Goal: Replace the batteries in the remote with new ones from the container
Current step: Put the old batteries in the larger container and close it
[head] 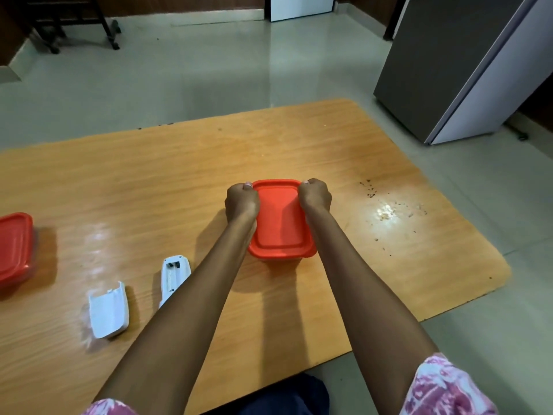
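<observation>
remote (175, 272) lower end behind left forearm (191, 310); second container (13, 247) cut by left edge

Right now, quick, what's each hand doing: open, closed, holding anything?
Left hand: closed, gripping the red lid at its far left corner.
Right hand: closed, gripping the same lid's far right corner.
</observation>
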